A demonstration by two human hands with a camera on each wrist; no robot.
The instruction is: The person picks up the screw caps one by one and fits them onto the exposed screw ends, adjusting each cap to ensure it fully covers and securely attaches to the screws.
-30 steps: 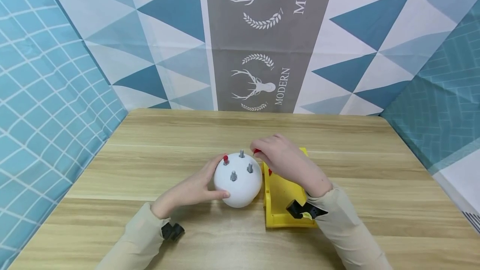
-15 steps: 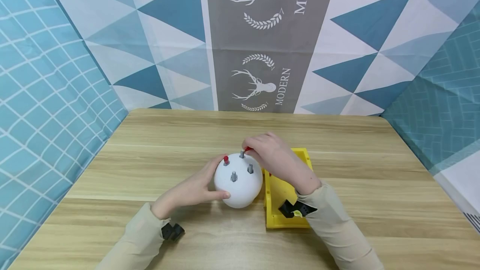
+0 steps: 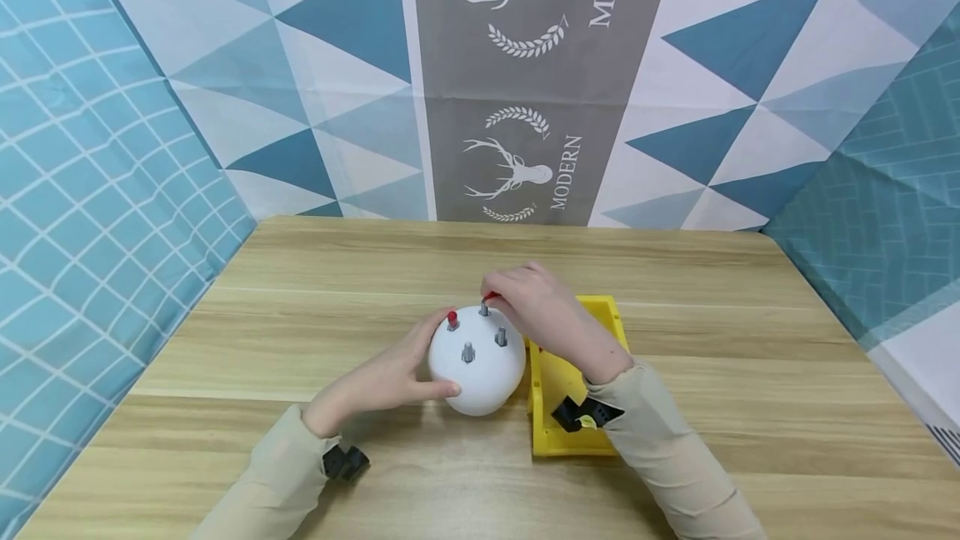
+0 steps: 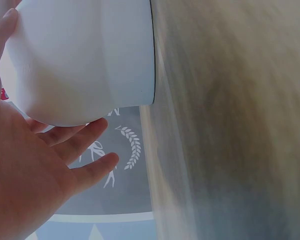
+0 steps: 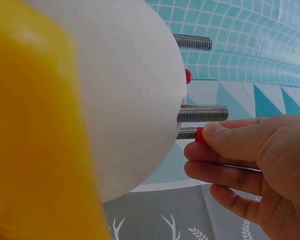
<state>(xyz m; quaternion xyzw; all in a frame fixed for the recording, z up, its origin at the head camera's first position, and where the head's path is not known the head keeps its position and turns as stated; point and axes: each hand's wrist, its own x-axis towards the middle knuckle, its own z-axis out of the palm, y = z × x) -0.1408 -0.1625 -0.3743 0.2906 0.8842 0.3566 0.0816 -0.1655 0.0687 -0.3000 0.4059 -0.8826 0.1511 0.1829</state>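
Observation:
A white dome (image 3: 480, 386) with several upright threaded bolts stands on the table. My left hand (image 3: 386, 377) grips its left side, thumb at the front and fingers round the back; in the left wrist view the hand (image 4: 40, 165) lies against its smooth wall. My right hand (image 3: 543, 311) pinches a small red cap (image 5: 199, 135) between thumb and forefinger. That cap sits at the tip of the far bolt (image 5: 186, 133), in line with it. Another red cap (image 3: 452, 318) covers the left bolt. The front bolt (image 3: 468, 352) and the right bolt (image 3: 501, 337) are bare.
Right of the dome lies a yellow tray (image 3: 573, 442), partly under my right forearm; its contents are mostly hidden. The wooden table (image 3: 360, 265) ends at a patterned cloth backdrop (image 3: 517, 107). Blue tiled cloth (image 3: 97, 190) hangs at the left.
My right hand has moved left from above the tray's edge, carrying the red cap to the tip of the far bolt. The left hand and the dome have stayed in place.

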